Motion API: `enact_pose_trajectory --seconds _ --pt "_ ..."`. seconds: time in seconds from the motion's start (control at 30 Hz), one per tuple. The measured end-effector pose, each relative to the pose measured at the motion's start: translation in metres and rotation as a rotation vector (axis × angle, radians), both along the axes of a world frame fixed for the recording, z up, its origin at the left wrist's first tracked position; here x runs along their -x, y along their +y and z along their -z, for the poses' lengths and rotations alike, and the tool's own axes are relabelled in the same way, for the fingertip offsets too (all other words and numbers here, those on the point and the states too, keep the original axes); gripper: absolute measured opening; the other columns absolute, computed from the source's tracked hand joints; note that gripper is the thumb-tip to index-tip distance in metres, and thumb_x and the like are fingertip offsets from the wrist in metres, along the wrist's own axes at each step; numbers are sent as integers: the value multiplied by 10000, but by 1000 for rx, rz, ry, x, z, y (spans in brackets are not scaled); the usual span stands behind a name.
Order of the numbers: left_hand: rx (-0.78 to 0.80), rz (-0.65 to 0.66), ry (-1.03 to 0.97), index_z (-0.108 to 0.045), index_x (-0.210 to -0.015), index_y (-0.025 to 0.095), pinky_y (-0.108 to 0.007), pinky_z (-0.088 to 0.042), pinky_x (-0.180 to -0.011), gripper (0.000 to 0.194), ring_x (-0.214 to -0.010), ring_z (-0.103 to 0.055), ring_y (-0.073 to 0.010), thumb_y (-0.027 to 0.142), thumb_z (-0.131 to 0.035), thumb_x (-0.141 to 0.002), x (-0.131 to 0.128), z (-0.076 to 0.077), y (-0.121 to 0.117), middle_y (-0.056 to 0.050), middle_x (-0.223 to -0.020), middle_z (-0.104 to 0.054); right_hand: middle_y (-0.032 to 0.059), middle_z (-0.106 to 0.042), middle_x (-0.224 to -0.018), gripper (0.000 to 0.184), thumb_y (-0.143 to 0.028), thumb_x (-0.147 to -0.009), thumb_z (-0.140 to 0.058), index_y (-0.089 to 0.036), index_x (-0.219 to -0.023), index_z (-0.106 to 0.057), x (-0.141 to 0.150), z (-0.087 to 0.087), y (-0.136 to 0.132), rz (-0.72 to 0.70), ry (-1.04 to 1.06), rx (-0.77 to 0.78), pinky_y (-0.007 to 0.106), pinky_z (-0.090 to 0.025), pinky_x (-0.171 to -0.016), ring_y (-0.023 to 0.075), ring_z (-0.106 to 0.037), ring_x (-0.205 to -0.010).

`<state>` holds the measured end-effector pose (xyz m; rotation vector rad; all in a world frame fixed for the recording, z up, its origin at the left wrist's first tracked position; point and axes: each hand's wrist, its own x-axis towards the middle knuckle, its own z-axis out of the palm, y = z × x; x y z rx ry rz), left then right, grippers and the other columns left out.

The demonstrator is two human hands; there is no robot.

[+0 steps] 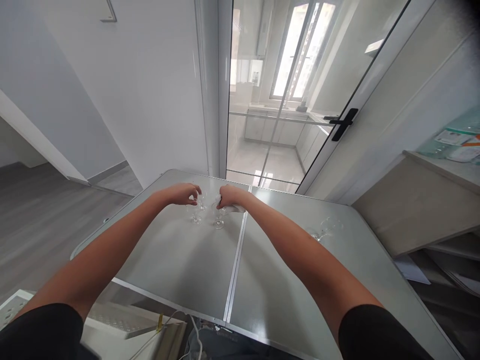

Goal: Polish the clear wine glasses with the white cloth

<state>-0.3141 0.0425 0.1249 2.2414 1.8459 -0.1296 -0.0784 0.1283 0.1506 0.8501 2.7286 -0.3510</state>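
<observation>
Several clear stemmed glasses stand close together on the grey folding table point(180, 260), left of its centre seam. My left hand point(184, 193) is over them, fingers curved and thumb apart, beside the rim of the near-left glass point(196, 217). Another glass point(203, 202) is partly hidden behind those fingers. My right hand point(228, 195) is closed on a white cloth point(236, 208), partly hidden under the palm. Just below its fingers stands a third glass point(219, 222), upright; whether they touch its rim I cannot tell.
On the table's right half, a clear glass point(330, 226) lies tilted, partly behind my right forearm. A glass door point(270, 125) with a black handle point(345, 124) is beyond the table. Plastic-wrapped bottles point(457, 140) sit on a shelf at right. Cables point(197, 332) hang below the near edge.
</observation>
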Motion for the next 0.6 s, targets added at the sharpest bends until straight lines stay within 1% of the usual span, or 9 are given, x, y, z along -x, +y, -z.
enact_pose_trajectory --seconds 0.1,0.2,0.3,0.33,0.4,0.47,0.5,0.57,0.6 --pt "-23 5 28 -796 -888 246 -285 -419 -716 270 -910 -691 -190 456 -630 -853 -5 -7 -7 -18 -1435 -615 138 -736 -1104 499 -472 -759 -819 -119 -1101 -731 -3 -4 3 0 24 4 279 -492 -694 253 -698 -933" --pt "-50 -11 35 -792 -928 255 -282 -414 -707 257 -875 -693 -177 441 -628 -858 -7 -12 -14 -9 -1448 -603 133 -736 -1061 473 -487 -763 -814 -126 -1058 -732 -12 -16 2 29 78 -25 280 -478 -674 251 -692 -905" --pt "-86 -56 18 -786 -995 273 -273 -419 -696 282 -839 -696 -166 458 -621 -860 -5 -17 -20 -9 -1447 -602 162 -710 -1117 356 -423 -890 -670 -130 -1089 -709 -38 -27 -12 120 162 -107 295 -462 -662 266 -678 -934" --pt "-98 -68 12 -785 -1010 278 -270 -421 -692 295 -815 -696 -160 471 -622 -858 -4 -19 -22 -12 -1444 -603 160 -704 -1131 290 -356 -925 -602 -141 -1089 -706 -51 -28 -19 161 194 -145 296 -455 -657 268 -674 -944" --pt "-145 -87 0 -785 -1018 280 -268 -424 -683 323 -762 -690 -150 508 -636 -846 -4 -23 -29 -23 -1436 -606 107 -727 -1061 211 -209 -868 -588 -187 -1025 -727 -86 -23 -36 215 312 -221 276 -433 -633 244 -680 -901" --pt "-277 -136 -20 -777 -1053 271 -253 -404 -653 378 -758 -687 -153 558 -643 -847 -7 -25 -43 -43 -1408 -618 61 -739 -1065 352 -138 -805 -588 -248 -1114 -717 -131 -12 -52 267 410 -289 266 -427 -658 234 -683 -931" --pt "-381 -183 -41 -772 -1063 261 -242 -390 -644 403 -754 -681 -148 579 -633 -859 -11 -25 -52 -49 -1376 -634 51 -746 -1061 435 -126 -791 -587 -273 -1185 -696 -155 -4 -57 332 421 -319 269 -430 -681 238 -686 -952" --pt "-606 -303 -100 -745 -1114 264 -220 -378 -669 414 -687 -639 -99 587 -593 -904 -21 -18 -75 -16 -1275 -673 57 -760 -1023 530 -133 -790 -586 -295 -1291 -650 -207 11 -62 526 379 -375 283 -434 -709 253 -695 -945" --pt "-709 -351 -145 -747 -1076 252 -213 -378 -679 412 -643 -603 -80 593 -592 -904 -28 -11 -88 4 -1176 -701 72 -762 -998 542 -149 -817 -573 -296 -1336 -622 -232 18 -61 629 344 -416 291 -433 -710 259 -701 -919"
